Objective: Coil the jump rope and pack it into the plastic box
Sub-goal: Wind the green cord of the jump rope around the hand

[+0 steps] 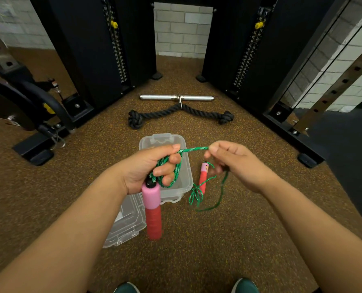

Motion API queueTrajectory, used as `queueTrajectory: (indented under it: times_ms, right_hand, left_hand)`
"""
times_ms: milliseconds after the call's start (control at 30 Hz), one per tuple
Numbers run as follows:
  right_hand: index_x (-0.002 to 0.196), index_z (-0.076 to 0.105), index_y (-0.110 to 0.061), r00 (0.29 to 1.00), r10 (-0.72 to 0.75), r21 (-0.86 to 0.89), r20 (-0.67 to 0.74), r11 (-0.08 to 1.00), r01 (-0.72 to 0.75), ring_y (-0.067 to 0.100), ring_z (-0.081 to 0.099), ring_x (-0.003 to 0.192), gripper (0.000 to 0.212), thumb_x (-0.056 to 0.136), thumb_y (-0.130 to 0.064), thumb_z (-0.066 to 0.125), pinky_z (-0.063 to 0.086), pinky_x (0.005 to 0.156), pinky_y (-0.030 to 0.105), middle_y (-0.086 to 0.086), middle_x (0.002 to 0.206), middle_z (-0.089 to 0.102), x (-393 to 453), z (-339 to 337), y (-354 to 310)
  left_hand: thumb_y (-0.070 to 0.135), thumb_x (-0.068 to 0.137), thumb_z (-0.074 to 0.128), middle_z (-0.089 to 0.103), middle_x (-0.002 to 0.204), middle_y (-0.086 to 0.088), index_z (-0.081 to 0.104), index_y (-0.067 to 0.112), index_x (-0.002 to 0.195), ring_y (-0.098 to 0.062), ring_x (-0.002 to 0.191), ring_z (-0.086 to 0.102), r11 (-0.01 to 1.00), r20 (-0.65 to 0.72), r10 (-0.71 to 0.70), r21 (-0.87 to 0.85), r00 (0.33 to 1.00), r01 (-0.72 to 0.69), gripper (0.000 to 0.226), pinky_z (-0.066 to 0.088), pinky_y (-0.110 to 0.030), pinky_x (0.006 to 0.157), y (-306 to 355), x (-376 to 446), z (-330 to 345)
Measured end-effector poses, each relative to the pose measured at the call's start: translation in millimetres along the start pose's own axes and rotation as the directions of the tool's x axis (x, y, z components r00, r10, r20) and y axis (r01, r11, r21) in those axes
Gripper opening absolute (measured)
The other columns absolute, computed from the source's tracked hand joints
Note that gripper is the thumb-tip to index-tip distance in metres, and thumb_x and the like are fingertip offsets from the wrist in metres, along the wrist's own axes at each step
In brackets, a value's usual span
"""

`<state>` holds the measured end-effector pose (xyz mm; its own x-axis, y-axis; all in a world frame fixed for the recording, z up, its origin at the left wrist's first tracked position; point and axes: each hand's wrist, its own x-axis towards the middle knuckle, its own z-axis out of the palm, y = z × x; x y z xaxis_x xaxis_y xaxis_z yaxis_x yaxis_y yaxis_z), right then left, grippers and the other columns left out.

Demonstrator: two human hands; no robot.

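My left hand (152, 168) grips loops of the green jump rope (193, 149) wound around its fingers. One pink and red handle (152, 210) hangs down from that hand. My right hand (232, 163) pinches the rope a short way to the right, and the stretch between both hands is taut. From the right hand the rest of the rope trails down to the floor, where the second handle (203, 178) lies beside a small tangle. The clear plastic box (186, 174) stands open on the floor under my hands. Its lid (127, 223) lies at its near left.
A metal bar attachment (175, 97) and a black rope attachment (180, 115) lie on the speckled brown floor beyond the box. Black cable machine towers (104, 49) stand left and right. A machine base (34, 151) is at left, and my shoes (245, 286) show at the bottom edge.
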<state>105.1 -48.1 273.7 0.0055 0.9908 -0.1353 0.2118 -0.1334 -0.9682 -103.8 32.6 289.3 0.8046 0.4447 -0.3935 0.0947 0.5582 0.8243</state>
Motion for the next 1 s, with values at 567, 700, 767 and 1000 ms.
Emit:
queueTrajectory:
  times_ms: [567, 700, 767, 1000]
  right_hand:
    - [0.102, 0.045, -0.015, 0.965, -0.127, -0.778, 0.230, 0.571, 0.261, 0.035, 0.059, 0.087, 0.027, 0.101, -0.037, 0.030, 0.046, 0.068, 0.042, 0.010, 0.098, 0.063, -21.2, 72.1, -13.9]
    - [0.099, 0.054, -0.019, 0.953, -0.153, -0.704, 0.260, 0.645, 0.296, 0.020, 0.058, 0.082, 0.026, 0.101, -0.037, 0.035, 0.048, 0.072, 0.039, -0.002, 0.089, 0.061, -21.1, 66.1, -30.5]
    - [0.091, 0.058, -0.020, 0.967, -0.141, -0.589, 0.210, 0.771, 0.241, 0.006, 0.055, 0.072, 0.024, 0.101, -0.031, 0.039, 0.048, 0.069, 0.033, -0.011, 0.079, 0.058, -18.0, 57.4, -34.4]
    - [0.072, 0.054, -0.021, 0.994, -0.027, -0.133, -0.108, 0.991, 0.012, 0.007, 0.035, 0.050, 0.033, 0.101, -0.031, 0.042, 0.030, 0.050, 0.024, -0.009, 0.055, 0.041, -1.4, 20.1, -22.0]
  left_hand:
    - [0.060, 0.094, 0.008, 0.073, 0.105, -0.016, 0.057, 0.003, 0.123, -0.020, 0.084, 0.070, 0.984, -0.203, 0.163, -0.045, 0.966, -0.175, 0.081, 0.053, -0.027, 0.077, 3.8, 11.6, -4.9]
    - [0.055, 0.097, 0.009, 0.071, 0.104, -0.019, 0.059, 0.002, 0.120, -0.017, 0.083, 0.070, 0.980, -0.221, 0.127, 0.181, 0.967, -0.087, 0.077, 0.054, -0.017, 0.065, -2.7, 12.4, 6.5]
    - [0.056, 0.097, 0.011, 0.070, 0.079, -0.012, 0.071, 0.013, 0.089, -0.014, 0.071, 0.066, 0.934, -0.203, 0.127, 0.353, 0.971, -0.048, 0.074, 0.051, -0.017, 0.064, -3.9, 9.9, 13.4]
    - [0.055, 0.085, 0.045, 0.043, 0.044, -0.002, 0.062, 0.006, 0.074, -0.018, 0.047, 0.050, 0.886, -0.060, 0.117, 0.457, 0.991, -0.077, 0.053, 0.047, -0.026, 0.061, 2.7, 5.5, 11.7]
